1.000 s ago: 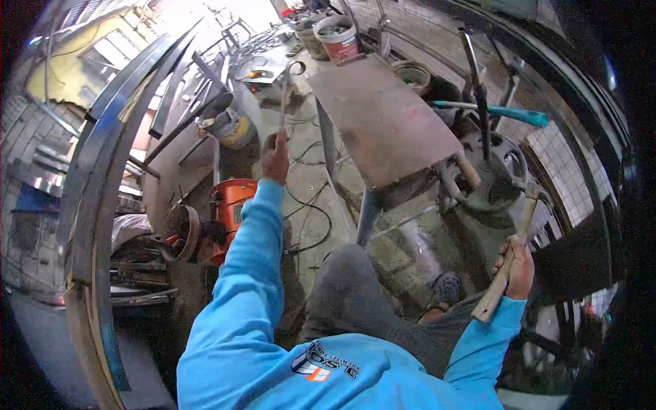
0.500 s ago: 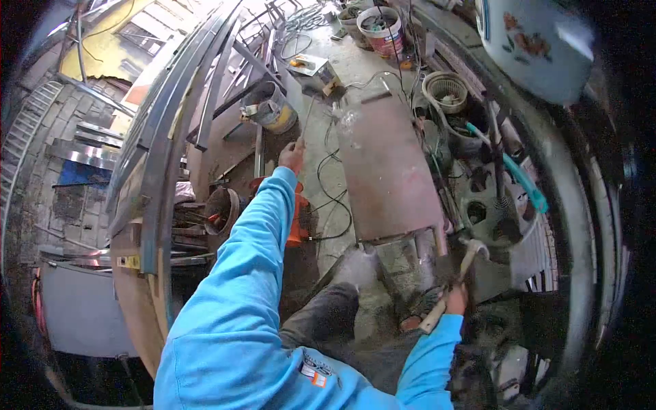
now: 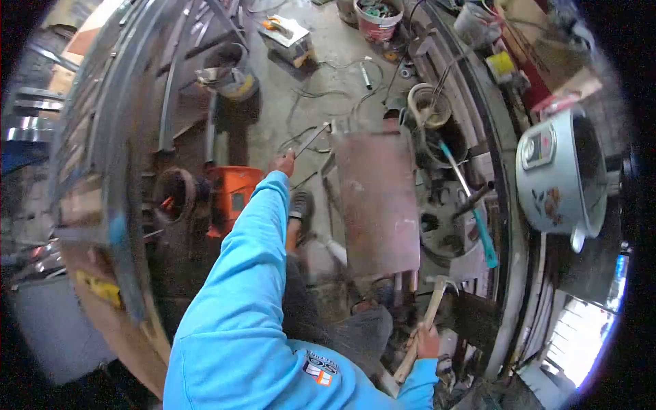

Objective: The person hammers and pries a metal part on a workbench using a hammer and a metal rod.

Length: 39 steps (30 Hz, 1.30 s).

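Note:
My left hand [image 3: 283, 164], at the end of an outstretched blue sleeve, is closed around a thin metal rod [image 3: 312, 141]. The rod slants up and right, its far end near the upper left corner of a reddish-brown metal-topped bench [image 3: 378, 205]. Low on the right, my right hand [image 3: 427, 340] grips a hammer [image 3: 429, 311] by its pale wooden handle. Its claw head points away from me, just beyond the bench's near right corner.
An orange container [image 3: 236, 195] and a bucket [image 3: 174, 195] stand left, beside long metal bars [image 3: 102, 130]. Farther off are a box-shaped tin [image 3: 287, 37] and a reddish bucket [image 3: 378, 24]. A turquoise-handled tool [image 3: 484, 236] and a flowered pot [image 3: 557, 178] are right.
The view has swung right, bringing the whole pot into sight. My left hand's rod now tilts toward the bench, and the hammer appears lower, still in my right hand.

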Available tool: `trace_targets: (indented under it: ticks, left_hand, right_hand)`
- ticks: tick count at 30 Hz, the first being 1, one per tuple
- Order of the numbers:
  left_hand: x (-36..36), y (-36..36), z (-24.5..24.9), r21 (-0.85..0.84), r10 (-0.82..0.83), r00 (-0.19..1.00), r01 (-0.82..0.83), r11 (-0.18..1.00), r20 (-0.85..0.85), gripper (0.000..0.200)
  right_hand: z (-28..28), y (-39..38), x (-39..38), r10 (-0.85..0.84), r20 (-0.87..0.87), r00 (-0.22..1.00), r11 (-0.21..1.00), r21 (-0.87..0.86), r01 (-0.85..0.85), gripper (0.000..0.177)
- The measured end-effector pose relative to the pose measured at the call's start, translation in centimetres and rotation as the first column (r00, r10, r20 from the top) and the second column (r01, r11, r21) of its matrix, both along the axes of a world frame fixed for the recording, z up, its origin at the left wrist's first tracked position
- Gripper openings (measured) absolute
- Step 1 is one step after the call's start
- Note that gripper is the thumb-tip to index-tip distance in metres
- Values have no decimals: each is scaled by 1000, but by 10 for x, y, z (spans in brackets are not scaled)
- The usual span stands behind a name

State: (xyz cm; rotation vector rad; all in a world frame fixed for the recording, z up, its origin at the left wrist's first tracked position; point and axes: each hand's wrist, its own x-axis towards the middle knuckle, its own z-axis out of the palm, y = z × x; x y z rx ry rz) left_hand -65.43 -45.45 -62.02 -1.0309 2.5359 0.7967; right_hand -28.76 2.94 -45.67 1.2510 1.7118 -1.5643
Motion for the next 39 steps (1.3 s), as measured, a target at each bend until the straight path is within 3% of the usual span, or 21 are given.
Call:
trace_targets:
  ticks: [3, 4, 7, 8, 11, 12, 15, 16, 18, 20, 22, 25, 26, 28, 29, 31, 33, 36, 39]
  left_hand:
    - [-41, -15, -93, 67, -61, 998, 60, 996, 1, 66]
    - [-46, -2, -62, 122, -112, 993, 106, 987, 45, 61]
    - [-62, 0, -126, 155, -157, 983, 142, 978, 94, 55]
    - [-65, 2, -134, 157, -311, 949, 300, 941, 51, 52]
    - [-81, 21, -140, 193, -508, 860, 505, 841, -38, 51]
    - [-80, 31, -146, 232, -298, 939, 333, 914, -171, 47]
    - [-88, 43, -141, 287, -51, 994, 76, 955, -94, 47]
    - [-89, 39, -110, 401, -54, 991, 100, 911, -126, 48]
    - [-88, 39, -126, 546, 9, 993, 57, 836, -117, 46]
    - [-85, 34, -165, 488, -34, 973, 145, 861, -229, 45]
    - [-79, 33, -216, 199, -205, 885, 310, 930, -419, 45]
    - [-75, 21, -153, -71, -375, 810, 386, 920, -451, 41]
    - [-73, 22, -113, 81, -250, 850, 322, 943, -463, 39]
    - [-72, 31, -115, 51, -195, 910, 228, 972, -365, 41]
    - [-71, 32, -117, 31, -164, 935, 182, 983, -316, 42]
    - [-78, 26, -103, 89, -202, 913, 248, 965, -355, 43]
    - [-82, 21, -99, 99, -248, 895, 304, 948, -372, 42]
    - [-90, 14, -104, 75, -320, 869, 373, 925, -376, 40]
    - [-95, 13, -107, 79, -348, 838, 415, 906, -420, 37]
  right_hand:
    - [15, -28, -22, 48, -8, 999, 986, 161, -46, 27]
    - [46, -60, -54, -11, 36, 999, 986, 164, 5, 31]
    - [62, -99, -96, -62, 85, 994, 992, 119, 51, 34]
    - [70, -114, -112, -52, 98, 994, 995, 94, 43, 37]
    - [84, -147, -156, -19, 102, 995, 998, 57, 14, 38]
    - [87, -156, -170, 30, 90, 995, 998, 54, -35, 38]
    - [93, -170, -201, 86, 87, 992, 995, 51, -91, 41]
    - [95, -174, -211, 110, 57, 992, 993, 39, -113, 44]
    - [98, -178, -223, 152, 30, 988, 988, 34, -153, 44]
    - [99, -179, -226, 207, 4, 978, 977, 50, -206, 43]
    - [99, -183, -232, 233, 13, 972, 970, 69, -234, 41]
    - [95, -191, -250, 399, 4, 917, 896, 210, -390, 34]
    - [92, -194, -258, 472, 1, 882, 848, 272, -454, 32]
    - [80, -199, -274, 571, 16, 821, 760, 369, -535, 29]
    - [77, -212, -288, 583, -32, 812, 740, 435, -514, 29]
    - [72, -250, -319, 615, -127, 778, 691, 562, -455, 29]
    - [47, -267, -333, 414, -291, 863, 853, 453, -257, 34]
    - [15, -288, -355, 572, -353, 740, 722, 645, -250, 40]
    - [-59, -265, -348, 790, -72, 609, 368, 850, -377, 42]
